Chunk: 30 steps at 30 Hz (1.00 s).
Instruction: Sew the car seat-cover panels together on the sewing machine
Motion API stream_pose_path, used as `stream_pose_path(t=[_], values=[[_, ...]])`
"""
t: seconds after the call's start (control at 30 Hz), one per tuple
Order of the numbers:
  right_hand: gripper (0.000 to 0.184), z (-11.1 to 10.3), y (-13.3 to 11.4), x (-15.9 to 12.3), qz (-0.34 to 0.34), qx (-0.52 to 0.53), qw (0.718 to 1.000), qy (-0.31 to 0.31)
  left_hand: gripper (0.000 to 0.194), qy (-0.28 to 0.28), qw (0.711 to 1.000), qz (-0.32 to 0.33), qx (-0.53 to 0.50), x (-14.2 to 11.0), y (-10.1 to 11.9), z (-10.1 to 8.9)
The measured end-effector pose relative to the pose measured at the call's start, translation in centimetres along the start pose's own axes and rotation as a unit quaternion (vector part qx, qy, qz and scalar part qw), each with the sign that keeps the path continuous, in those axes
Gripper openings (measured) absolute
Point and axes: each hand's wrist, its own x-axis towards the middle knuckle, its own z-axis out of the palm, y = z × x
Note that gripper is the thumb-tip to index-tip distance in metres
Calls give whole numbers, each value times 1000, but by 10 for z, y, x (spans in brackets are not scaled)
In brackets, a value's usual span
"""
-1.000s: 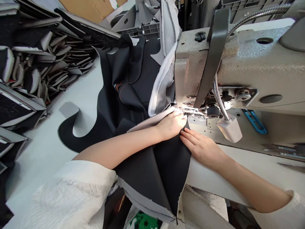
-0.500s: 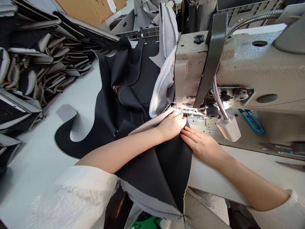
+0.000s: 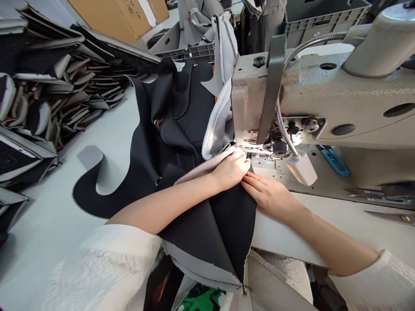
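A black fabric piece with grey backing lies over the table edge and runs under the head of a grey sewing machine. My left hand is curled on the fabric's fold right at the presser foot. My right hand lies flat on the fabric's right edge, fingers stretched out towards the foot. More black fabric with orange stitching is piled behind the machine's left side.
Stacks of black and grey cut pieces fill the left. A curved black cut piece lies on the white table. The lamp on a flexible neck hangs by the needle. Grey crates and cardboard boxes stand behind.
The view has shifted slightly; both hands stay on the fabric at the presser foot, barely moved.
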Motion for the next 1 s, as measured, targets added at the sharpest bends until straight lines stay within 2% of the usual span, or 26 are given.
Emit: stream_pose_path(t=[0.23, 0.37, 0.47, 0.57, 0.67, 0.77, 0.83, 0.93, 1.0], values=[[42, -4, -1, 1, -16, -35, 999, -26, 20, -4, 1000, -11, -1, 0, 3, -1], [49, 2, 8, 0, 4, -2, 1000, -25, 20, -4, 1000, -8, 5, 6, 2, 4], [53, -1, 12, -4, 5, 50, 998, -32, 22, 5, 1000, -11, 13, 7, 1, 6], [50, -11, 7, -9, -43, 123, 990, -53, 22, 17, 1000, -9, 23, 1, 4, -1], [49, -13, -11, -4, -105, 185, 973, -94, 24, 5, 998, 8, 55, -12, 12, -16], [47, 0, -37, 16, -122, 181, 972, -87, 28, -65, 992, -5, 107, -24, 17, -28], [38, 11, -51, 32, -101, 158, 980, -69, 44, -135, 984, -42, 113, -26, 15, -32], [35, 19, -62, 44, -67, 142, 986, -58, 63, -212, 974, -67, 50, -23, 6, -35], [47, 18, -63, 42, -59, 152, 985, -60, 68, -245, 968, -57, -14, -18, 1, -39]])
